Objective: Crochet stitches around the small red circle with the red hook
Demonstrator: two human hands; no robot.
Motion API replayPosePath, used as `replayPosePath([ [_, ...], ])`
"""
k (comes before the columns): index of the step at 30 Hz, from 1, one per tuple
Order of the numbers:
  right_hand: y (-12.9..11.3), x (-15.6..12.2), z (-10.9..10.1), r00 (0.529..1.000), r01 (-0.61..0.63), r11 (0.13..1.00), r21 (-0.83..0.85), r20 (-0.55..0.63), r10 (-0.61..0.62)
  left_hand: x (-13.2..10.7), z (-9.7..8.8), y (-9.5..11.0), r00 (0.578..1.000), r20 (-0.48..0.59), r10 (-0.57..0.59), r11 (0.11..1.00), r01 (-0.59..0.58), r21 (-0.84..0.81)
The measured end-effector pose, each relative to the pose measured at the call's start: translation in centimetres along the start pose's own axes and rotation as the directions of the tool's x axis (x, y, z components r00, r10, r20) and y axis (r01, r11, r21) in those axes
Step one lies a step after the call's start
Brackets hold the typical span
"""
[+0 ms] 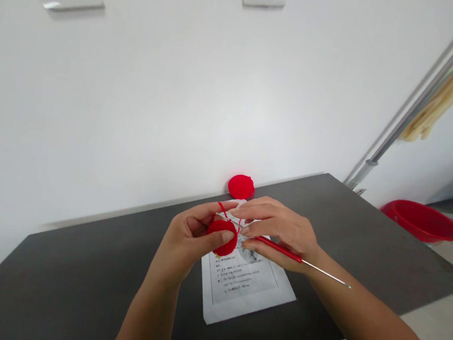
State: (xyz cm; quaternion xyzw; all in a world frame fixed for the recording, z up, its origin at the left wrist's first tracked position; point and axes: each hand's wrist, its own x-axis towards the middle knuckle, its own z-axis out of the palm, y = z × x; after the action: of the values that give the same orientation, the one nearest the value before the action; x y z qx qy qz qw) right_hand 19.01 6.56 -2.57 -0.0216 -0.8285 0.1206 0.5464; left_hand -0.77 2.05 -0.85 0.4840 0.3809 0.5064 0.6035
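Between its thumb and fingers, my left hand (pixel 190 233) pinches a small round piece of red crochet work (pixel 225 244). A strand of red yarn runs over the left forefinger and down to the piece. My right hand (pixel 281 226) grips a crochet hook (pixel 283 250) with a red handle; one thin metal end sticks out past the wrist, the other points at the crochet piece. Whether the hook tip sits inside a stitch I cannot tell. Behind the hands, a ball of red yarn (pixel 241 186) rests on the table against the wall.
Under the hands a printed sheet of paper (pixel 249 300) lies on the dark table (pixel 100 275). A white wall (pixel 158 88) rises at the table's back edge. Off the right side are a red basin (pixel 422 221), a metal pole (pixel 417 97) and a hanging yellowish cloth (pixel 446 95).
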Motion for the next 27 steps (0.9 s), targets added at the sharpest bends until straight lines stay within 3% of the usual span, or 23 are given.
replayPosePath([
  [4,-0.31,-0.12,0.04,0.995,-0.096,0.994,0.058,0.014,0.096,-0.23,0.33,0.28,0.999,-0.033,-0.020,1.000,0.020,0.021],
  [7,-0.51,-0.31,0.36,0.961,-0.261,0.933,0.249,-0.027,0.277,-0.37,0.26,0.23,0.998,-0.065,-0.004,1.000,0.006,0.031],
  [9,-0.47,-0.40,0.57,0.936,-0.306,0.870,0.387,-0.047,0.350,-0.43,0.18,0.17,0.996,-0.087,0.027,0.999,-0.024,0.039],
  [12,-0.23,-0.52,0.73,0.931,-0.296,0.838,0.458,-0.058,0.361,-0.43,0.15,0.19,0.992,-0.112,0.061,0.997,-0.056,0.050],
  [19,0.05,-0.89,0.49,0.937,-0.320,0.880,0.352,-0.019,0.349,-0.33,0.20,0.45,0.987,-0.158,0.014,0.999,-0.009,0.034],
  [27,0.03,-0.40,0.63,0.903,-0.345,0.774,0.532,-0.038,0.428,-0.69,0.11,0.56,0.988,-0.152,0.014,1.000,-0.012,0.012],
])
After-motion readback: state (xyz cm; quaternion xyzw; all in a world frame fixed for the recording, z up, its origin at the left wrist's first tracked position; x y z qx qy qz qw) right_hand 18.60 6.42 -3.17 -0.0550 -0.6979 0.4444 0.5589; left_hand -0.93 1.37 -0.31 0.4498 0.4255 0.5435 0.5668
